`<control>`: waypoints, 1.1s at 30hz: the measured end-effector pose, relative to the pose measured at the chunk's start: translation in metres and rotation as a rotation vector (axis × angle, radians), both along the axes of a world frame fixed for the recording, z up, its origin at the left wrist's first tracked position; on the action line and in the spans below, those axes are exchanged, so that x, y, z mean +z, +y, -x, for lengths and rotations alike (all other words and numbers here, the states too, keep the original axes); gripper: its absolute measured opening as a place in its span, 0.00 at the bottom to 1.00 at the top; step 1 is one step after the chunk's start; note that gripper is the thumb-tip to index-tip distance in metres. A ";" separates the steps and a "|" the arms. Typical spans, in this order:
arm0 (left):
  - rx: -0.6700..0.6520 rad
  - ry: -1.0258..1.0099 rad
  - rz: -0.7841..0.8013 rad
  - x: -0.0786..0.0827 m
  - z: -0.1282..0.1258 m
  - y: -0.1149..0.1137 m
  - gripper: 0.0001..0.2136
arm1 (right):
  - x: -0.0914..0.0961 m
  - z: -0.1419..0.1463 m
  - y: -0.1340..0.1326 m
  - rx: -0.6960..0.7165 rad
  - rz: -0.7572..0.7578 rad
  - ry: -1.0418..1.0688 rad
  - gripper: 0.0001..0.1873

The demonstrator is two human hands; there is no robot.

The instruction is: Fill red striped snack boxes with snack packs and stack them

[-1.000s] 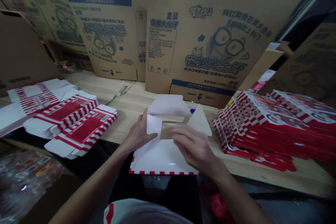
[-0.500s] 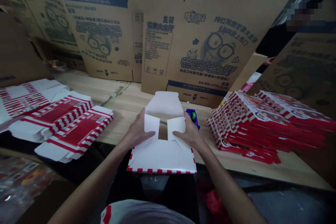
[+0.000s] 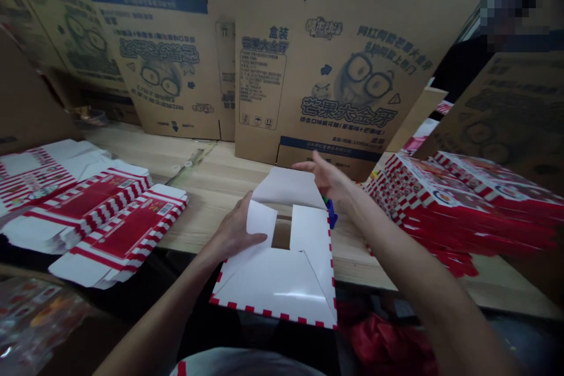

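Observation:
A white paper box [image 3: 273, 282] with a red-and-white checked edge lies before me at the table's front edge, its flaps partly folded and a gap in the middle. My left hand [image 3: 238, 229] grips its left side, the thumb lying over a side flap. Off the box's far right corner is my right hand [image 3: 328, 179], fingers apart and holding nothing, beside the raised far flap [image 3: 286, 185]. Partly hidden below that hand is a blue tape dispenser [image 3: 332, 214] with a green part.
Flattened red-and-white boxes [image 3: 127, 223] lie in stacks on the left. Piles of red printed boxes [image 3: 458, 205] stand on the right. Large brown cartons [image 3: 326, 70] form a wall along the back. Clear plastic packs [image 3: 35, 317] sit low at the left.
My right hand has let go of the right flap and moved up past the far flap. The box has come slightly nearer and turned a little; my left hand keeps its hold.

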State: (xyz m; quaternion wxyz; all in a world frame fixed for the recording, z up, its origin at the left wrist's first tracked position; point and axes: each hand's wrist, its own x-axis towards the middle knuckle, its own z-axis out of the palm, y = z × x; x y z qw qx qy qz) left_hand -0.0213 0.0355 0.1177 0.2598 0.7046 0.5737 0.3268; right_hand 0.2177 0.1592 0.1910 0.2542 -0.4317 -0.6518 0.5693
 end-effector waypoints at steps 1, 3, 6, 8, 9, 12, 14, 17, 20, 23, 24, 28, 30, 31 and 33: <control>0.013 -0.005 -0.003 0.000 0.000 0.000 0.43 | 0.004 0.005 0.001 0.098 0.012 -0.041 0.38; 0.059 -0.008 0.014 -0.003 0.001 0.000 0.44 | 0.004 0.013 -0.004 0.297 -0.015 -0.131 0.36; 0.091 -0.023 0.044 -0.009 0.005 0.003 0.45 | -0.005 0.016 -0.017 0.484 -0.221 -0.320 0.37; 0.065 -0.056 0.073 -0.012 0.008 0.004 0.46 | -0.013 0.017 -0.025 0.497 -0.387 -0.475 0.37; 0.048 -0.088 0.108 -0.012 0.010 0.005 0.47 | -0.016 0.018 -0.028 0.498 -0.452 -0.552 0.38; 0.020 -0.242 0.261 -0.008 0.011 0.003 0.46 | -0.026 0.021 -0.038 0.503 -0.584 -0.693 0.39; 0.020 -0.358 0.328 -0.005 0.011 0.000 0.45 | -0.032 0.023 -0.045 0.505 -0.665 -0.719 0.38; 0.020 -0.509 0.369 -0.005 0.009 -0.001 0.44 | -0.039 0.025 -0.053 0.489 -0.755 -0.759 0.37; 0.070 -0.526 0.332 -0.011 0.008 0.002 0.43 | -0.041 0.025 -0.059 0.472 -0.771 -0.778 0.39; 0.139 -0.485 0.305 -0.018 0.008 0.006 0.41 | -0.037 0.021 -0.058 0.450 -0.647 -0.736 0.38; 0.146 -0.494 0.311 -0.019 0.009 0.007 0.41 | -0.034 0.018 -0.055 0.451 -0.594 -0.706 0.37; 0.141 -0.551 0.346 -0.019 0.011 0.006 0.36 | -0.028 0.001 -0.037 0.596 -0.425 -0.578 0.44; 0.120 -0.589 0.365 -0.017 0.013 0.005 0.33 | -0.030 -0.006 -0.030 0.626 -0.355 -0.586 0.47; 0.105 -0.612 0.373 -0.016 0.014 0.005 0.32 | -0.033 -0.007 -0.030 0.613 -0.344 -0.599 0.45; 0.079 -0.653 0.384 -0.014 0.016 0.003 0.29 | -0.039 -0.006 -0.034 0.562 -0.368 -0.592 0.40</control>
